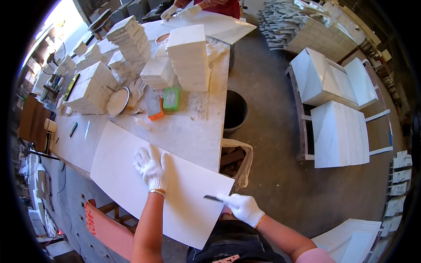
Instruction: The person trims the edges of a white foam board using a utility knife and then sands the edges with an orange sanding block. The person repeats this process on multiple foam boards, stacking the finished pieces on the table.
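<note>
A green block (171, 99) and a tall white stack (188, 61) stand toward upper centre, a dark bucket (237, 127) mid-frame, a white slab (341, 136) at right.

Left grip (151, 170) and right grip (245, 209) both gloved in plain white, right cuff edged yellow-orange; blade (212, 198) reads dark grey, sheet (188, 197) near-uniform white with a faint lilac cast. Bench (193, 138) is off-white with grey-tan smudges, tile stack (187, 59) cream-white, box (171, 101) bright green, block (155, 108) grey and orange, level (71, 87) yellow-green and black. Right side: slab (340, 136) white with soft grey streaks, bucket (235, 111) black, floor (280, 131) grey-brown; lower left, panel (112, 230) salmon-pink with red lettering, and the co-worker's garment (224, 8) is deep red.
</note>
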Demonstrator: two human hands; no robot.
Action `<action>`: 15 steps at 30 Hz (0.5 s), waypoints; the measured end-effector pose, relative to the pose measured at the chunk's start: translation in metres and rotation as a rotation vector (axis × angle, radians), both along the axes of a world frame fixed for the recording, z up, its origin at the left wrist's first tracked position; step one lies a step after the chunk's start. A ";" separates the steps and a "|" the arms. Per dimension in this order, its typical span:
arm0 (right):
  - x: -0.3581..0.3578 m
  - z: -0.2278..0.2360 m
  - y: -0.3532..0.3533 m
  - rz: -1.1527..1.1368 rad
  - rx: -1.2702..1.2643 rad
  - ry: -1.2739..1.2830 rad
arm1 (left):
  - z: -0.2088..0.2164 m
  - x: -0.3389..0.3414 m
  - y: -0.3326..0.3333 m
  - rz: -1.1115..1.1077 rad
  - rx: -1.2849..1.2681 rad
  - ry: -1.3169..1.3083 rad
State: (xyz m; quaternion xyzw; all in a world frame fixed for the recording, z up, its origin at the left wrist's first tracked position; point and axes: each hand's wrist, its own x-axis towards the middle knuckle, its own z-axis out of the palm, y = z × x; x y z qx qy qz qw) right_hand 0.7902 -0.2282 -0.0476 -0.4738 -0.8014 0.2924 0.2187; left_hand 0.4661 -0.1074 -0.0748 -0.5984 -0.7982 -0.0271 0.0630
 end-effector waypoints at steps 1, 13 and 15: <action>0.007 0.000 0.008 -0.034 0.032 -0.036 | -0.002 0.000 -0.004 -0.004 -0.007 0.005; -0.018 0.014 -0.012 0.061 -0.098 -0.032 | 0.001 0.002 0.000 -0.013 0.013 -0.018; -0.011 0.013 -0.028 0.151 -0.226 0.089 | 0.005 0.004 0.001 -0.006 0.024 -0.034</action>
